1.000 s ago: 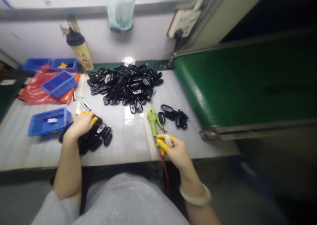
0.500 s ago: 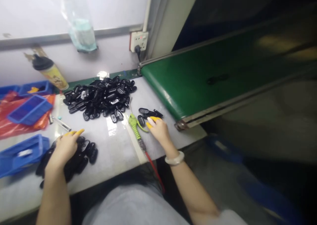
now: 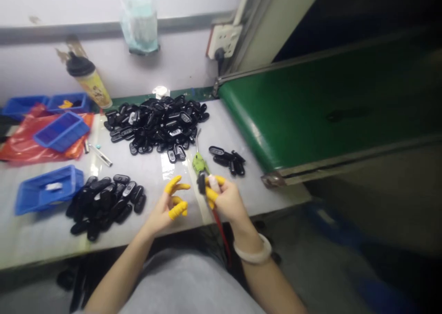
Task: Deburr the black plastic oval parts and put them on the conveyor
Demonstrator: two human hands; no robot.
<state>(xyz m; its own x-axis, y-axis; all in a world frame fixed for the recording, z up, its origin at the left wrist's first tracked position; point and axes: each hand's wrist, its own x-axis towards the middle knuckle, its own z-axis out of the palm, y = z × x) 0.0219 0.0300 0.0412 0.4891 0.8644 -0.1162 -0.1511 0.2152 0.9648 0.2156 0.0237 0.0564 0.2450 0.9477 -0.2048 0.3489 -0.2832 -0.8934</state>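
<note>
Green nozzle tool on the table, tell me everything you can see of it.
The lime-green, plastic-looking nozzle tool lies on the pale grey tabletop, its thin metallic nozzle pointing toward the back, beside the large heap of glossy black oval fobs. The yellow-fingered right hand, holding a small black fob, blocks the view of its handle; whether either touches it I can't tell. A slim red hose emerges below that hand and runs toward the near edge, its join hidden.

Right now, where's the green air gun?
In head view, the green air gun lies just left of centre, between the large black fob pile and the right hand.
</note>
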